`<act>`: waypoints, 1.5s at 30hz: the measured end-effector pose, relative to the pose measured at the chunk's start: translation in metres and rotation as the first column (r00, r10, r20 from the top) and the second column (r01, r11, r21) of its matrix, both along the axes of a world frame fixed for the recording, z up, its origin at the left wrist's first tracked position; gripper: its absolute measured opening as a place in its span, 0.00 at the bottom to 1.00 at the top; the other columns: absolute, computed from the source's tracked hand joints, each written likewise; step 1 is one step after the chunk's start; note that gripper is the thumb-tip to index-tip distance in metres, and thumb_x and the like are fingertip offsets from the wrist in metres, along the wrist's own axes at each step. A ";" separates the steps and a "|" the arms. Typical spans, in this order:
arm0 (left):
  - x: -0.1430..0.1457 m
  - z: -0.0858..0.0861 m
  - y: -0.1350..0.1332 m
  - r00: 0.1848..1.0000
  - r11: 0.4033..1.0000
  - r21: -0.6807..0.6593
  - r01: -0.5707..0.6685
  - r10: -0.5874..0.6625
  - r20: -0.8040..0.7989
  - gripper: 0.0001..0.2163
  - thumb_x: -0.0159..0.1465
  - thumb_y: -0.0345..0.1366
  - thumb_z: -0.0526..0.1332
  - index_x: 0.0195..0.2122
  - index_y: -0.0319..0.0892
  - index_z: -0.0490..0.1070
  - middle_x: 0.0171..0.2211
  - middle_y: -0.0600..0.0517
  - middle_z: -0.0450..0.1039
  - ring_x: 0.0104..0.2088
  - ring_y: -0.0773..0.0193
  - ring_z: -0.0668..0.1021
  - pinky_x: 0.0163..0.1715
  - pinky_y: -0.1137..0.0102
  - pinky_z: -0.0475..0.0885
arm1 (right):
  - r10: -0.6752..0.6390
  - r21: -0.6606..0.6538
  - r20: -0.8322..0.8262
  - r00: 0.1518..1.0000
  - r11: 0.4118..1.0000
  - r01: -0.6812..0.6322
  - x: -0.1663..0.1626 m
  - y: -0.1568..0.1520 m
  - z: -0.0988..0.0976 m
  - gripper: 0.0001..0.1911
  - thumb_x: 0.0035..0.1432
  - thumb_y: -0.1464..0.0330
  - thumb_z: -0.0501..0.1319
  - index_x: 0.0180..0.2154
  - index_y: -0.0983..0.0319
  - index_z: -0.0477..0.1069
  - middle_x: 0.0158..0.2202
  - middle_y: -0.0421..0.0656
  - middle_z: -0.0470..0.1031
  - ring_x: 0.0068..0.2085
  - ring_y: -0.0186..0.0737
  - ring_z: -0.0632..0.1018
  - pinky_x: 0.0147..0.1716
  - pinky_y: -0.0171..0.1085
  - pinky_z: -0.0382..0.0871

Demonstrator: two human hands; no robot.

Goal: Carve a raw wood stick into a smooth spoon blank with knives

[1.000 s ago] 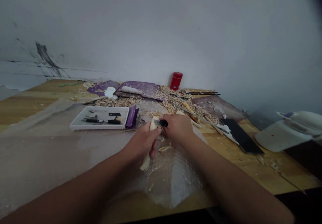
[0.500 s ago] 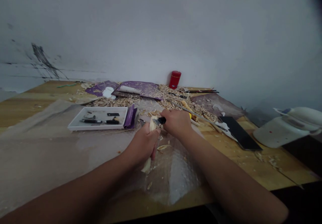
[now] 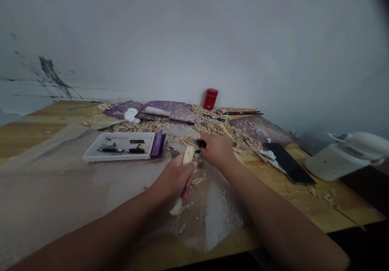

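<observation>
My left hand [image 3: 178, 177] is wrapped round a pale piece of wood [image 3: 188, 155], whose upper end sticks out past the thumb and whose lower end shows under the palm. The wood is held at a tilt above the plastic sheet. In my right hand [image 3: 217, 149] is a carving knife with a black handle [image 3: 201, 143]; its blade is hard to make out. The knife is just beyond and to the right of the wood's top end, seemingly apart from it. Thin curled shavings [image 3: 199, 180] lie beneath the hands.
A white tray [image 3: 118, 159] with black-handled tools stands at left, a purple packet [image 3: 158, 144] at its side. Wood shavings [image 3: 146, 125] and purple envelopes [image 3: 170, 106] cover the back. A red canister [image 3: 210, 99], a black slab [image 3: 291, 163] and a white pot [image 3: 330, 161] are also there.
My right hand with the knife has moved a little right, away from the wood. The wood's top end has dipped slightly and shows more of its face.
</observation>
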State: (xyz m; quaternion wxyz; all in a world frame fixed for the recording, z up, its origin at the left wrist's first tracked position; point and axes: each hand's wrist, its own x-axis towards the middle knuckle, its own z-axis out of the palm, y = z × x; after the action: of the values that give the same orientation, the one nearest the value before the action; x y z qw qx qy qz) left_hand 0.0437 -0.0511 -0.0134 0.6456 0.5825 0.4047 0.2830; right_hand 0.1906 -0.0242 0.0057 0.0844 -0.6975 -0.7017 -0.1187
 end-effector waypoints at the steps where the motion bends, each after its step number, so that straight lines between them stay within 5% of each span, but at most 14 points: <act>1: -0.001 0.000 0.001 1.000 1.000 0.005 0.003 -0.003 0.007 0.07 0.57 0.39 0.49 0.26 0.43 0.53 0.10 0.63 0.55 0.07 0.75 0.58 0.09 0.78 0.53 | 0.036 -0.011 0.004 0.999 0.999 -0.036 -0.003 -0.003 0.000 0.14 0.52 0.61 0.48 0.37 0.55 0.69 0.32 0.42 0.75 0.33 0.40 0.73 0.28 0.34 0.58; 9: 0.000 0.003 0.004 0.999 0.999 -0.025 -0.031 0.031 0.007 0.06 0.57 0.39 0.49 0.27 0.44 0.53 0.09 0.63 0.54 0.07 0.74 0.59 0.09 0.78 0.53 | 0.155 -0.048 0.038 0.987 0.987 -0.153 -0.009 -0.013 0.000 0.14 0.50 0.60 0.50 0.35 0.56 0.69 0.31 0.41 0.74 0.33 0.40 0.73 0.27 0.34 0.57; 22: -0.001 0.022 -0.004 0.993 0.966 -0.257 0.004 0.027 0.118 0.08 0.56 0.38 0.50 0.23 0.44 0.50 0.10 0.64 0.50 0.08 0.76 0.53 0.09 0.78 0.55 | 0.113 0.007 0.068 0.991 0.993 -0.114 -0.003 0.000 -0.002 0.14 0.50 0.65 0.50 0.38 0.56 0.68 0.32 0.43 0.74 0.33 0.40 0.73 0.28 0.35 0.59; 24: -0.001 0.024 -0.012 0.993 0.960 -0.274 0.050 -0.018 0.119 0.08 0.56 0.38 0.51 0.24 0.44 0.51 0.09 0.64 0.51 0.08 0.76 0.53 0.08 0.79 0.54 | 0.048 -0.012 0.048 0.998 0.999 -0.047 0.008 0.006 0.001 0.14 0.52 0.64 0.49 0.38 0.56 0.69 0.32 0.44 0.75 0.34 0.41 0.74 0.29 0.35 0.60; 27: 0.000 0.028 -0.022 0.976 0.943 -0.255 0.216 -0.200 0.088 0.05 0.56 0.37 0.51 0.27 0.43 0.55 0.10 0.63 0.54 0.07 0.76 0.57 0.08 0.80 0.53 | -0.242 -0.042 0.027 0.970 0.969 0.243 0.031 0.015 0.007 0.15 0.53 0.63 0.48 0.35 0.59 0.71 0.32 0.47 0.75 0.34 0.43 0.74 0.29 0.37 0.61; 29: 0.001 0.027 -0.022 0.987 0.962 -0.221 0.159 -0.154 0.043 0.07 0.57 0.38 0.50 0.25 0.43 0.53 0.10 0.63 0.54 0.07 0.76 0.56 0.09 0.79 0.55 | -0.306 0.006 0.020 0.952 0.952 0.306 0.039 0.016 0.010 0.16 0.54 0.62 0.47 0.36 0.58 0.70 0.34 0.47 0.74 0.34 0.42 0.74 0.30 0.36 0.61; 38: -0.001 -0.001 0.003 0.999 0.998 0.047 -0.036 0.034 0.031 0.09 0.58 0.43 0.48 0.32 0.43 0.57 0.13 0.61 0.58 0.10 0.74 0.62 0.10 0.78 0.57 | 0.053 -0.011 0.003 0.999 0.999 -0.053 0.002 -0.006 0.000 0.13 0.51 0.62 0.48 0.35 0.54 0.69 0.32 0.41 0.74 0.34 0.39 0.73 0.28 0.33 0.57; 45: -0.001 -0.002 0.004 0.994 0.990 0.129 -0.051 0.062 -0.085 0.09 0.59 0.43 0.46 0.30 0.43 0.54 0.14 0.61 0.59 0.09 0.72 0.64 0.09 0.77 0.57 | 0.142 -0.023 0.055 0.988 0.990 -0.141 -0.005 -0.010 -0.003 0.15 0.51 0.58 0.47 0.34 0.54 0.69 0.29 0.41 0.74 0.31 0.40 0.73 0.26 0.34 0.56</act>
State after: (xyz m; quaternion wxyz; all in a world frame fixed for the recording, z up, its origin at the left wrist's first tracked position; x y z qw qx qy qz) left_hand 0.0425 -0.0470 -0.0158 0.5804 0.6226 0.4306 0.3001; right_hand 0.1855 -0.0345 0.0028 0.0662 -0.6431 -0.7525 -0.1255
